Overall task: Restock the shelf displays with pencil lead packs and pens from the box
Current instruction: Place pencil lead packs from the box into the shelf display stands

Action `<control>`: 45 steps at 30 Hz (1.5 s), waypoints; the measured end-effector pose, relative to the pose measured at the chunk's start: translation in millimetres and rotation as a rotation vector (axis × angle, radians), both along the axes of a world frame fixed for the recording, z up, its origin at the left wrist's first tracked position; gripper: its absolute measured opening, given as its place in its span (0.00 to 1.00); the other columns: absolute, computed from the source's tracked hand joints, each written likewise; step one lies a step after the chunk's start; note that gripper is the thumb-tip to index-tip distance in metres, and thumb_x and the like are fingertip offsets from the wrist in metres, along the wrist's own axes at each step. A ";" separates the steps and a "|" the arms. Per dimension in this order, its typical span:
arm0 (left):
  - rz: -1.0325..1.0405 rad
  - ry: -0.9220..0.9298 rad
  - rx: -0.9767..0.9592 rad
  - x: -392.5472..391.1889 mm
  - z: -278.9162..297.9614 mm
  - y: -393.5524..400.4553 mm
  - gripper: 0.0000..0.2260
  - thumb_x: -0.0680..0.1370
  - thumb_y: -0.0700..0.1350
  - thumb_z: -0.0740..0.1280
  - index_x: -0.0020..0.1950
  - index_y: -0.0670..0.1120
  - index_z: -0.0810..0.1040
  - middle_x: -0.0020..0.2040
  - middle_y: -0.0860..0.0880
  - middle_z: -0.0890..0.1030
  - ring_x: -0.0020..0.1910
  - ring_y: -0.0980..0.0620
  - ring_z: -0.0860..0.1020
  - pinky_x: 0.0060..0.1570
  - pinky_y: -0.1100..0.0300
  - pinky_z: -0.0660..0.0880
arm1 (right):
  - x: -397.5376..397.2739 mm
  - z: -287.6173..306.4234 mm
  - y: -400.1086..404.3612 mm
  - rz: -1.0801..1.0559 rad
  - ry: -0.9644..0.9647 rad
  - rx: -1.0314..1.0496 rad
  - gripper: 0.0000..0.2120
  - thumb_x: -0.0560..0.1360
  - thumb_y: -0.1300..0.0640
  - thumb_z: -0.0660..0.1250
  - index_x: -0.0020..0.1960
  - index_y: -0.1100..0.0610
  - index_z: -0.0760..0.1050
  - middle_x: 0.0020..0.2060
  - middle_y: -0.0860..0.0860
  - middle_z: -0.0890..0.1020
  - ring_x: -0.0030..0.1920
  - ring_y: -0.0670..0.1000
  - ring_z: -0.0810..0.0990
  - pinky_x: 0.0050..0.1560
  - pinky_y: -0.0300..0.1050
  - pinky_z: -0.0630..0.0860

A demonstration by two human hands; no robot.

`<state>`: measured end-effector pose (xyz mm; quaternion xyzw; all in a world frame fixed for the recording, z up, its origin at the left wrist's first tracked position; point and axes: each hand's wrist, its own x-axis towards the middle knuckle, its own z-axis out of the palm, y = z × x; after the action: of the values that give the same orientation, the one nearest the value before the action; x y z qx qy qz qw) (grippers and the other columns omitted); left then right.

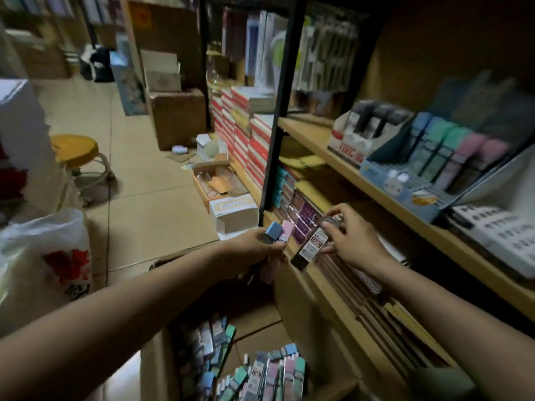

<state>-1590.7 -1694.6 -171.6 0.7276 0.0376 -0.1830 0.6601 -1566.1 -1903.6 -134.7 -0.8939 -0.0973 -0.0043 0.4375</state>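
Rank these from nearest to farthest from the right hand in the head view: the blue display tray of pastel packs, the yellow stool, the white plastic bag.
From the right hand:
1. Blue display tray, on the shelf just above and right of it.
2. White plastic bag, far left, beyond the left hand.
3. Yellow stool, on the floor, back left, slightly farther than the bag.

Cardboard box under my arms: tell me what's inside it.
The cardboard box holds loose lead packs with blue, pink and green caps. The left arm covers its near corner, and the dark far side is unreadable.
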 end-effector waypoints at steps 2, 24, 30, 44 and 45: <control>-0.011 -0.052 0.016 6.5 17.9 -4.3 0.04 0.80 0.45 0.65 0.53 0.47 0.78 0.38 0.53 0.85 0.40 0.56 0.82 0.42 0.61 0.77 | 0.8 28.0 -13.4 -0.006 -0.038 0.025 0.04 0.80 0.55 0.64 0.50 0.49 0.69 0.47 0.51 0.80 0.35 0.48 0.85 0.34 0.48 0.83; -0.005 -0.155 -0.297 86.3 122.6 -36.8 0.05 0.79 0.41 0.65 0.54 0.48 0.77 0.53 0.46 0.83 0.58 0.44 0.76 0.53 0.55 0.72 | 76.6 207.7 -60.1 -0.319 -0.437 -0.190 0.12 0.75 0.61 0.71 0.55 0.55 0.71 0.46 0.52 0.80 0.41 0.49 0.83 0.38 0.39 0.81; 0.033 -0.165 -0.347 97.1 127.5 -31.4 0.07 0.80 0.42 0.64 0.57 0.44 0.77 0.53 0.46 0.83 0.58 0.45 0.78 0.57 0.51 0.73 | 120.7 208.6 -30.9 -0.276 -0.662 -0.465 0.10 0.73 0.61 0.73 0.49 0.58 0.73 0.44 0.52 0.78 0.42 0.48 0.76 0.36 0.30 0.67; 0.071 -0.115 -0.353 106.4 111.8 -26.3 0.09 0.80 0.42 0.64 0.59 0.44 0.77 0.50 0.49 0.85 0.57 0.46 0.79 0.63 0.46 0.71 | 182.1 170.6 -15.5 -0.357 -0.485 -0.664 0.12 0.71 0.58 0.76 0.50 0.58 0.76 0.50 0.55 0.79 0.51 0.56 0.78 0.51 0.55 0.79; 0.062 -0.112 -0.347 105.5 111.0 -27.9 0.09 0.80 0.42 0.64 0.59 0.44 0.77 0.50 0.49 0.85 0.57 0.46 0.79 0.63 0.46 0.71 | 182.8 168.7 -14.9 -0.367 -0.494 -0.702 0.13 0.71 0.57 0.76 0.50 0.58 0.76 0.50 0.55 0.79 0.52 0.57 0.77 0.52 0.56 0.78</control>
<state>-1485.2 -1722.5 -60.6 0.6103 -0.0087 -0.1255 0.7821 -1383.3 -1918.5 34.1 -0.9626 -0.0343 -0.2610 0.0646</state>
